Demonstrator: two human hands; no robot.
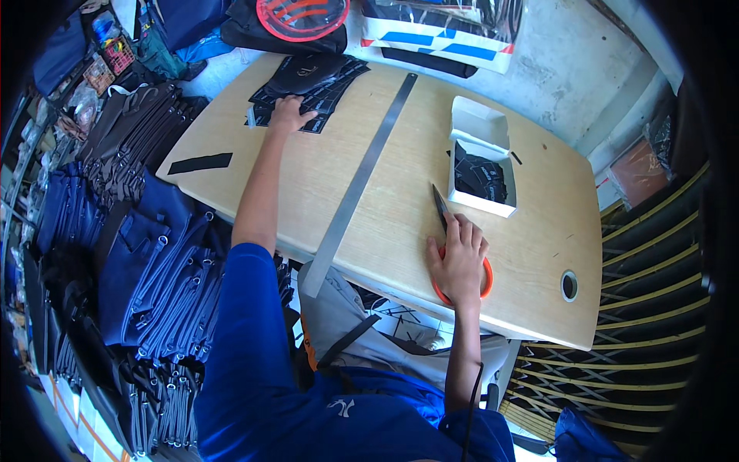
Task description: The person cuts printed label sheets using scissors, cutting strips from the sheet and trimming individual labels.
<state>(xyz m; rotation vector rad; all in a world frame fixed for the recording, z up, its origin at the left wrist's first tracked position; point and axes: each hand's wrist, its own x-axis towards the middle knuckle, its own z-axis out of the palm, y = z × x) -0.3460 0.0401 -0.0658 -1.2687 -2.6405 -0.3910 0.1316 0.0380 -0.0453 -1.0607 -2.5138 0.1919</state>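
Pale lettering repeats across the flat black pieces (339, 88) at the far left of the wooden table (539, 219), and a rounded, darker black piece (308, 71) lying on them bears a small light emblem. Similar light print shows on the black pieces heaped inside the open white box (483, 204), whose lid is folded back, at the right of the table. The person's blue shirt (246, 339) carries a small pale logo on the chest. The left hand (287, 115) reaches out palm down to the near edge of the printed pieces and touches them, fingers loosely extended, thumb standing apart to the right, not clenched. The right hand (460, 262) lies palm down over the scissors (440, 206), fingers slightly bent; their orange loops show on both sides of it, and whether the fingers grip them cannot be told. The scissors rest near the front edge, closed blades pointing away, just left of the box. Between the hands, a long steel ruler (362, 177) lies slantwise, its near end jutting past the edge. A black strip (200, 162) lies at the left.
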